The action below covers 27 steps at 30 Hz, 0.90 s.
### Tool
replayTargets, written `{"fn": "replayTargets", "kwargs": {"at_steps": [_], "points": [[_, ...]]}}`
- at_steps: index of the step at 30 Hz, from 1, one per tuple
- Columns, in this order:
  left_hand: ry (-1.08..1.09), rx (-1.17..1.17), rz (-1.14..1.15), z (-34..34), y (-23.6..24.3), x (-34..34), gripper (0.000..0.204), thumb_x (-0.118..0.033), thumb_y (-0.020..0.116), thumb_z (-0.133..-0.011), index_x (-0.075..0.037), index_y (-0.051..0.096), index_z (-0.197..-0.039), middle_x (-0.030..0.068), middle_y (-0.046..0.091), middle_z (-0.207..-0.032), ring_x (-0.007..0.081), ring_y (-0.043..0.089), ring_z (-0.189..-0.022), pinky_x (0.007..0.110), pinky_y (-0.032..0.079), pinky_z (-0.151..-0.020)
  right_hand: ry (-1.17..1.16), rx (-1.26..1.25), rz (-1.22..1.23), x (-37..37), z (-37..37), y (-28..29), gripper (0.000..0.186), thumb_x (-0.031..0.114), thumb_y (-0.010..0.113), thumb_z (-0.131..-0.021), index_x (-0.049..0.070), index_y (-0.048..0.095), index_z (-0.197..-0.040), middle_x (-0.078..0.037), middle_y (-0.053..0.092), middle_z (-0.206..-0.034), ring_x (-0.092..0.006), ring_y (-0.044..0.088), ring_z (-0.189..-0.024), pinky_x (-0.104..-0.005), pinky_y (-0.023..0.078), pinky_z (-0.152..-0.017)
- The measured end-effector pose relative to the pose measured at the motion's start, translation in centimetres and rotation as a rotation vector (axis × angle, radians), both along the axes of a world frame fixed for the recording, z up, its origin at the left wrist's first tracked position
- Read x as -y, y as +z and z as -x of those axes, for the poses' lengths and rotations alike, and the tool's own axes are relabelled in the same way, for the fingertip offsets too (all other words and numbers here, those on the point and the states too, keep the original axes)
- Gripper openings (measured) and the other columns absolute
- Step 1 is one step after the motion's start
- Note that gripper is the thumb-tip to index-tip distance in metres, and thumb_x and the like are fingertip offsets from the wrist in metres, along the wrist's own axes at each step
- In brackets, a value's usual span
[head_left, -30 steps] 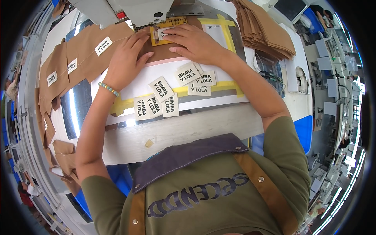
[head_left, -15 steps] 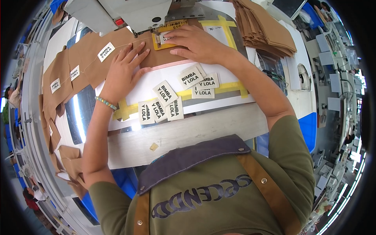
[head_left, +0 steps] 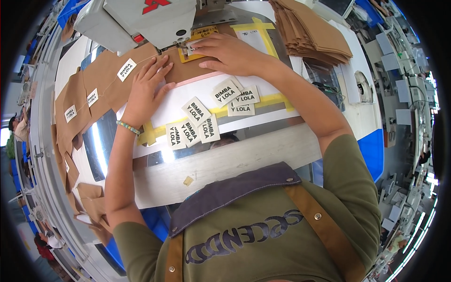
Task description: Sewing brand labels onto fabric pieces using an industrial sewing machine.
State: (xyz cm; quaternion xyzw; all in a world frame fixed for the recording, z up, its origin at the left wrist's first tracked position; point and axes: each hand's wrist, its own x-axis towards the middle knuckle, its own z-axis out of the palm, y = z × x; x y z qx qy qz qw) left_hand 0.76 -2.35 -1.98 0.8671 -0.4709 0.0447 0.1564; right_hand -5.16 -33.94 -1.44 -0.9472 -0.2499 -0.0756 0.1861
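A strip of brown fabric point(head_left: 104, 79) lies under the sewing machine head point(head_left: 136, 26), with white printed labels point(head_left: 127, 70) spaced along it and a thread running between them. My left hand point(head_left: 149, 89) rests flat on the fabric left of the needle area, its fingers stretched out. Just right of the needle, a yellow frame-shaped template point(head_left: 192, 58) lies on the fabric around a white label. My right hand point(head_left: 231, 54) lies over the template's right part, fingers extended and fingertips on the label. Its palm hides some of the frame.
Loose white labels point(head_left: 196, 111) lie in two overlapping groups before my hands, on white paper edged with yellow tape point(head_left: 275, 99). Brown fabric pieces point(head_left: 310, 35) are stacked at the far right. More fabric hangs off the left side. A blue bin point(head_left: 371, 152) stands at right.
The whole view has shifted and turned slightly. Both hands remain on the fabric and template, with little visible movement of their own.
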Motion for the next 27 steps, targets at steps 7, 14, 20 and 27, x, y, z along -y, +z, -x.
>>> {"fn": "replayTargets", "kwargs": {"at_steps": [7,14,20,27], "points": [[-0.009,-0.049,0.089,-0.7,0.2,0.1,0.056,-0.026,0.071,-0.103,-0.007,0.062,-0.154,0.0102,0.051,-0.168,0.0409,0.042,-0.154,0.05,0.031,-0.13,-0.008,0.064,0.021,-0.2,0.0,-0.3,0.051,0.04,0.062,-0.11,0.006,0.067,-0.147,-0.009,0.059,-0.159,-0.0291,0.048,-0.15,-0.0438,0.039,-0.126],[0.024,-0.041,0.038,-0.4,1.4,-0.5,0.057,-0.026,0.071,-0.102,-0.007,0.062,-0.154,0.0106,0.051,-0.168,0.0404,0.042,-0.154,0.05,0.032,-0.13,-0.034,0.018,0.029,-0.1,1.6,3.2,0.053,0.041,0.06,-0.109,0.003,0.067,-0.145,-0.013,0.061,-0.156,-0.0327,0.052,-0.146,-0.0435,0.042,-0.123],[0.033,-0.049,0.083,0.1,1.6,-0.3,0.057,-0.027,0.07,-0.103,-0.006,0.06,-0.155,0.0116,0.051,-0.168,0.041,0.039,-0.156,0.05,0.031,-0.13,-0.159,0.037,0.023,3.0,4.3,2.4,0.049,0.039,0.062,-0.109,0.003,0.07,-0.141,-0.013,0.059,-0.159,-0.0328,0.053,-0.145,-0.0451,0.045,-0.121],[-0.021,-0.033,0.064,1.3,2.7,1.3,0.057,-0.028,0.069,-0.104,-0.006,0.058,-0.155,0.0131,0.051,-0.168,0.0426,0.042,-0.152,0.048,0.033,-0.128,-0.308,0.094,-0.097,7.8,8.6,2.4,0.037,0.028,0.065,-0.109,0.006,0.074,-0.136,-0.01,0.057,-0.161,-0.0308,0.053,-0.146,-0.0433,0.044,-0.121]]}}
